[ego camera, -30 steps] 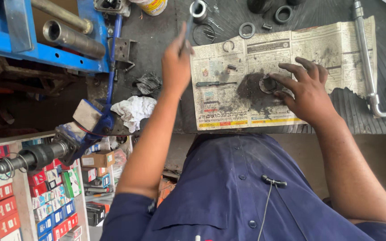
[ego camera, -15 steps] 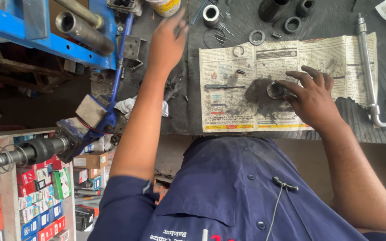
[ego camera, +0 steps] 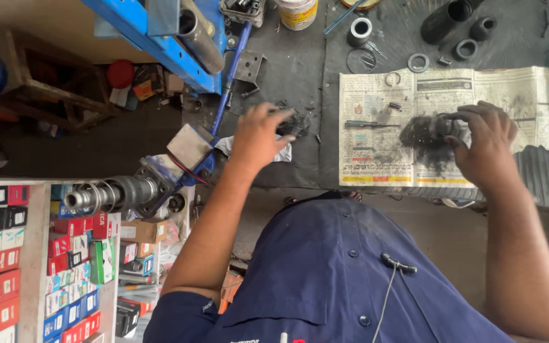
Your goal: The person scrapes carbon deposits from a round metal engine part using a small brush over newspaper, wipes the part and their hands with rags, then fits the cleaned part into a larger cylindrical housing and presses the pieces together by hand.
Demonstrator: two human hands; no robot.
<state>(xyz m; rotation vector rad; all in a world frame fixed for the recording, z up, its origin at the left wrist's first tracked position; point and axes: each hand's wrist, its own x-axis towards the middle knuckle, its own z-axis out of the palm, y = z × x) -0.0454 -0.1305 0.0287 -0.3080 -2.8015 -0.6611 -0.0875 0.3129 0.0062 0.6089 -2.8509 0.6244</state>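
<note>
down on the dark counter (ego camera: 300, 63) lies a spread newspaper (ego camera: 376, 159), smeared with black grease. on it, the right hand (ego camera: 487, 143) has its grip closed around a small greasy metal part (ego camera: 436, 127), fingers curled over it. the left hand (ego camera: 258, 136) hovers with fingers loosely spread, holding nothing, just beside a black greasy rag (ego camera: 295, 124) near the paper's left edge. a metal ring (ego camera: 418, 62) sits above the newspaper.

Even, soft daylight, no harsh shadows, mild glare on the newspaper (ego camera: 452, 127), left hand (ego camera: 258, 136) slightly motion-blurred, edges bent by wide lens
</note>
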